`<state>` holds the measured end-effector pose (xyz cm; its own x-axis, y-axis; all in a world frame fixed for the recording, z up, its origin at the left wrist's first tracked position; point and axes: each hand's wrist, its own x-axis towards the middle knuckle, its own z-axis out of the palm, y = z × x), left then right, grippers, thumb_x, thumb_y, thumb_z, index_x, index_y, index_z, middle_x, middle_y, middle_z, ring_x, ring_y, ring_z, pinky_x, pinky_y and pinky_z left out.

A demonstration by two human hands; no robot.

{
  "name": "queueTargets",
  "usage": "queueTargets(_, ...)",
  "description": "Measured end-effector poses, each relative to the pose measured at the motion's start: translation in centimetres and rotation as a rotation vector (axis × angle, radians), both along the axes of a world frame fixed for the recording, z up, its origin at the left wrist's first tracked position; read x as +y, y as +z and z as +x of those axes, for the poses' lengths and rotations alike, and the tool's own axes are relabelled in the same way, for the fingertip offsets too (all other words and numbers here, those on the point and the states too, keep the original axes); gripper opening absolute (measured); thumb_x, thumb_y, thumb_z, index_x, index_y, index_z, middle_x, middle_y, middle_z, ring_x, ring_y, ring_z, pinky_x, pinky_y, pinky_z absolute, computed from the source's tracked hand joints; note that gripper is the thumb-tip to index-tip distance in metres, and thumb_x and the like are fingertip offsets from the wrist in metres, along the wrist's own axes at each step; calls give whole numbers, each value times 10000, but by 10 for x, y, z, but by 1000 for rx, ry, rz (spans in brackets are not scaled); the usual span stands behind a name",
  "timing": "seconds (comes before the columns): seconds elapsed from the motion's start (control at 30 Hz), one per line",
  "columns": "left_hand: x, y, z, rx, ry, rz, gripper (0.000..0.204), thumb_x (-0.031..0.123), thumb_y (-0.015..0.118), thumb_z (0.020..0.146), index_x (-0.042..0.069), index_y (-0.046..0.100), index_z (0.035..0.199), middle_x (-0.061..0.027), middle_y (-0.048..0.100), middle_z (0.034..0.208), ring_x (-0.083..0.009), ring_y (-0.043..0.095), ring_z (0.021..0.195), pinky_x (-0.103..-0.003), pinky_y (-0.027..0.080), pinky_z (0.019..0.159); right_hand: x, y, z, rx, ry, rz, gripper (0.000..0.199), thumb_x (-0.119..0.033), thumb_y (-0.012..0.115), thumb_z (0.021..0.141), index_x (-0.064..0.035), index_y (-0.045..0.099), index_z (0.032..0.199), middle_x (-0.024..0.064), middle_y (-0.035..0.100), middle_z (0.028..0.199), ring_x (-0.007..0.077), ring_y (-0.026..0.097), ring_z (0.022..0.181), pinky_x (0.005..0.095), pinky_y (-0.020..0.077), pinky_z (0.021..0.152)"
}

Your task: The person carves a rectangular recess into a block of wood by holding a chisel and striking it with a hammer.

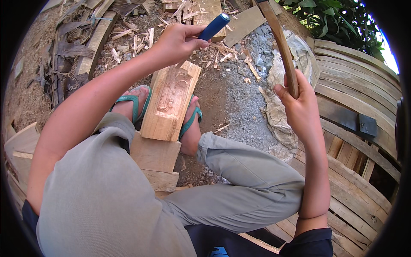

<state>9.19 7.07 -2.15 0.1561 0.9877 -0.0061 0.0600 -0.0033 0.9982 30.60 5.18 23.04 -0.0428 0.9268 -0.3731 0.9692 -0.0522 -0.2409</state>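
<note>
My left hand (pixel 182 43) is closed around the blue handle of a chisel (pixel 215 26). Its blade slants down toward a pale wooden block (pixel 160 128), which has a rough rectangular recess with curled shavings (pixel 169 103) in it. Whether the blade tip touches the wood is hard to see. On the right, my right hand (pixel 299 100) grips a long, slightly curved wooden tool handle (pixel 280 40), raised clear of the block. A dark end shows at the top edge, but the tool's head is cut off. The block lies tilted between my two sandalled feet.
Boards (pixel 156 152) lie under the block's near end. Beyond it are wood chips (pixel 137 43) and timber offcuts (pixel 246 23). Grey gravel (pixel 248 111) and a crumpled sheet (pixel 280 115) lie to the right, beside a slatted wooden platform (pixel 355 77) bearing a dark block (pixel 367 125).
</note>
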Motion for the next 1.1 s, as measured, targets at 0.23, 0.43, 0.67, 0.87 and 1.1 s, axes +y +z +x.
queueTargets(0.23, -5, -3, 2, -55, -18, 23, 392, 112, 728, 943, 71, 679, 1329, -1, 751, 981, -25, 590, 817, -252, 507, 740, -4, -2, 0, 20, -1, 0, 179, -121, 676, 966, -19, 538, 1018, 36, 492, 776, 122, 465, 699, 312, 415, 641)
queueTargets(0.43, -7, -1, 2, -98, -25, 31, 420, 97, 735, 935, 78, 669, 1349, -16, 756, 1012, -40, 619, 858, -257, 522, 770, -18, -19, 7, -6, 178, 163, 180, -136, 656, 998, -39, 505, 1006, 14, 420, 762, 114, 395, 701, 292, 355, 613)
queueTargets(0.67, -8, -10, 6, -126, 11, 88, 445, 110, 772, 899, 82, 678, 1333, -94, 784, 981, -67, 702, 878, -276, 551, 794, -11, -20, 8, -83, 86, 127, 168, -93, 632, 974, -15, 495, 1031, 186, 540, 775, 313, 527, 689, 423, 452, 668)
queueTargets(0.87, -2, -7, 5, -51, -36, 67, 433, 145, 785, 890, 59, 691, 1304, -85, 787, 971, -76, 712, 885, -279, 551, 804, -17, -25, 4, -95, 103, 73, 190, -108, 646, 970, -11, 493, 1026, 181, 537, 784, 300, 525, 701, 427, 456, 690)
queueTargets(1.1, -4, -12, 3, -78, -7, 48, 459, 147, 789, 883, 80, 683, 1324, -82, 789, 977, -84, 715, 887, -284, 551, 810, -6, -18, 4, -9, 95, 158, 189, -123, 666, 983, -42, 498, 1018, 19, 398, 769, 116, 390, 691, 299, 361, 618)
